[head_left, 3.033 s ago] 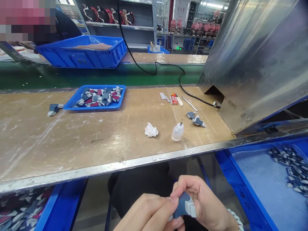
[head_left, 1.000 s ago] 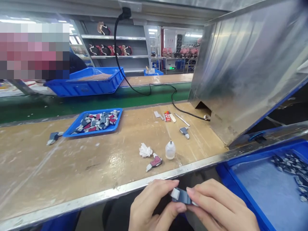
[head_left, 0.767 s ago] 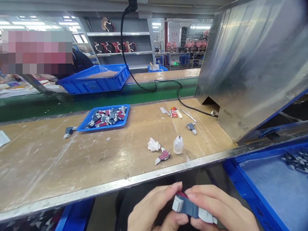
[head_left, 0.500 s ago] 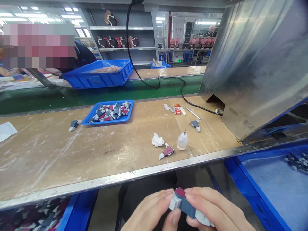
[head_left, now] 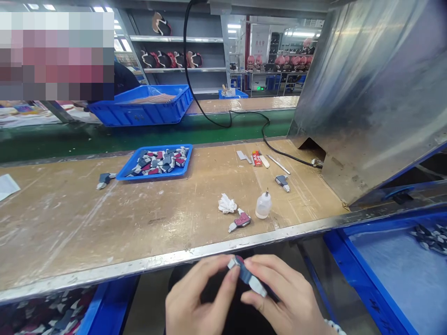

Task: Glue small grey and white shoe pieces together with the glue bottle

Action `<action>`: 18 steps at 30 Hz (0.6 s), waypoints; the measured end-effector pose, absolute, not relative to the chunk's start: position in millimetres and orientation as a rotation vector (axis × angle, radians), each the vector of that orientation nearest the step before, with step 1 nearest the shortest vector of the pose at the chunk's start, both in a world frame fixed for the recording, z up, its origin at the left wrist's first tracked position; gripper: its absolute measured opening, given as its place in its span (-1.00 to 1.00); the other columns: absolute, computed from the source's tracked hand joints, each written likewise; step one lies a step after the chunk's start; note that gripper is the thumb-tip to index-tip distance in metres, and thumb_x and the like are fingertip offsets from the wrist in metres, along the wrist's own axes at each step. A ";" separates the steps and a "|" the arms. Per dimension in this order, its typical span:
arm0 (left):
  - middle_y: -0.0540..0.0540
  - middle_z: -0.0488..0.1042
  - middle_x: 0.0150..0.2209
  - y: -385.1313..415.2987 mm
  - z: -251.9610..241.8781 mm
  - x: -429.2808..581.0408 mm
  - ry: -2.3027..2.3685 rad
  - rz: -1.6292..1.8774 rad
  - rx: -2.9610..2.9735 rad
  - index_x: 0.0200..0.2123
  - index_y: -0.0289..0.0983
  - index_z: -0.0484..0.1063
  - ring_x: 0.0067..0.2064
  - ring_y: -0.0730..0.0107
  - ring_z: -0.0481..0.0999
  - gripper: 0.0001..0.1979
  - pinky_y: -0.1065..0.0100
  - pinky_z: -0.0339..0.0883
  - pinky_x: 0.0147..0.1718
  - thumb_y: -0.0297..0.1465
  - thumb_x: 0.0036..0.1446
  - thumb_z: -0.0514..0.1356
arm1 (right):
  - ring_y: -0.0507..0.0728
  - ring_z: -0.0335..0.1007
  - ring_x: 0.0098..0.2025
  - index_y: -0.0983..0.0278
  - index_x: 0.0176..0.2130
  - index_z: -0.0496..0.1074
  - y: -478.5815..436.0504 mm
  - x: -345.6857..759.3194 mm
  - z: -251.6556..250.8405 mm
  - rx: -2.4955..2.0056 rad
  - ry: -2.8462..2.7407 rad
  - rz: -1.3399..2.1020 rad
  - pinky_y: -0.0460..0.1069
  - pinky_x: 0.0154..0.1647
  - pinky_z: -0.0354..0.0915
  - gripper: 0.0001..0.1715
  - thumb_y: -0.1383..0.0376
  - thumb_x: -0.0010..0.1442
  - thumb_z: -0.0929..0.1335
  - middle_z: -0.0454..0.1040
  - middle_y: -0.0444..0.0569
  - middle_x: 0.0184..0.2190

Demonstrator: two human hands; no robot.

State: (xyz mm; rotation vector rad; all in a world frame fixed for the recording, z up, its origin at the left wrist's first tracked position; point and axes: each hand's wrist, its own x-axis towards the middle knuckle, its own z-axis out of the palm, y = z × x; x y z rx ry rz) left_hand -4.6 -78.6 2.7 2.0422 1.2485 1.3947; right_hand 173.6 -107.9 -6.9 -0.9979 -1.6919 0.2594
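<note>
Between my two hands, just off the bench's front edge, is a small moulded piece (head_left: 246, 274) in dark blue-grey, pale grey and maroon. My left hand (head_left: 199, 293) pinches its pale end between thumb and fingers. My right hand (head_left: 282, 288) grips its other side, fingers on top and thumb below. On the bench past my hands lies a similar maroon-faced piece (head_left: 240, 220). Beside it are a crumpled white tissue (head_left: 226, 204) and a clear squeeze bottle (head_left: 263, 205) with a thin needle tip. Another blue-grey piece (head_left: 282, 182) lies farther right.
A blue tray (head_left: 120, 177) heaped with similar pieces stands on the bench (head_left: 157, 218), with one piece (head_left: 104, 179) beside it. A pen-like stick (head_left: 278, 164) and a red packet (head_left: 256, 158) lie behind. Blue bins (head_left: 377, 284) flank me below. A metal housing (head_left: 363, 102) rises right; a person sits opposite.
Both hands have moved up and slightly left with the piece, closer to the bench edge. More of my right hand and wrist shows, and the piece is tilted more steeply.
</note>
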 end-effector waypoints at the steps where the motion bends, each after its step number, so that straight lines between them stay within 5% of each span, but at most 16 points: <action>1: 0.01 0.63 -0.25 -67.7 0.9 -11.5 1.308 1.367 2.065 -0.18 -0.17 0.55 -0.28 0.36 0.65 -0.91 0.44 0.56 -0.21 -0.36 0.23 0.31 | 0.11 0.60 -0.20 0.28 0.02 0.48 -101.7 180.3 -8.5 -1.031 -1.692 0.284 -0.11 -0.15 0.54 -0.56 0.07 0.26 0.45 0.61 0.07 -0.18; 3: 0.00 0.64 -0.22 -44.9 -2.2 -24.4 1.364 1.352 2.115 -0.15 -0.16 0.55 -0.23 0.33 0.66 -0.88 0.41 0.55 -0.17 -0.32 0.26 0.29 | 0.11 0.56 -0.21 0.26 0.01 0.47 -89.4 195.9 -12.1 -1.218 -1.615 0.298 -0.07 -0.18 0.54 -0.48 -0.03 0.22 0.45 0.57 0.04 -0.17; 8: -0.07 0.62 -0.18 -6.9 -6.9 -41.1 1.300 1.234 2.175 -0.13 -0.19 0.56 -0.14 0.23 0.64 -0.83 0.34 0.55 -0.17 -0.27 0.31 0.23 | 0.10 0.43 -0.33 0.24 -0.25 0.39 -65.0 206.8 -18.3 -1.443 -1.533 0.101 -0.02 -0.28 0.46 -0.88 0.28 0.37 0.33 0.45 -0.05 -0.35; 11: -0.04 0.62 -0.19 -2.9 -13.6 -39.6 1.293 1.226 2.153 -0.10 -0.19 0.54 -0.20 0.31 0.65 -0.84 0.41 0.55 -0.25 -0.29 0.33 0.21 | 0.18 0.53 -0.03 0.25 0.06 0.38 -52.8 183.9 -21.2 -1.312 -1.969 0.090 0.01 -0.15 0.51 -0.67 0.45 0.37 0.21 0.50 0.10 0.06; 13: -0.03 0.61 -0.19 -3.4 -20.0 -37.8 1.267 1.231 2.155 -0.10 -0.18 0.54 -0.19 0.33 0.64 -0.84 0.44 0.54 -0.25 -0.29 0.33 0.21 | 0.26 0.54 0.00 0.32 0.18 0.32 -43.1 168.1 -24.0 -1.368 -2.189 -0.017 0.03 -0.26 0.53 -0.53 0.50 0.32 0.20 0.42 0.17 0.20; 18: 0.00 0.59 -0.15 -0.8 -32.3 -41.0 1.255 1.239 2.172 -0.09 -0.12 0.51 -0.15 0.37 0.62 -0.83 0.49 0.51 -0.17 -0.22 0.31 0.23 | 0.20 0.54 -0.42 0.34 -0.10 0.44 -32.1 161.2 -22.8 -1.346 -2.330 -0.142 0.05 -0.58 0.40 -0.73 0.54 0.27 0.24 0.57 0.03 -0.21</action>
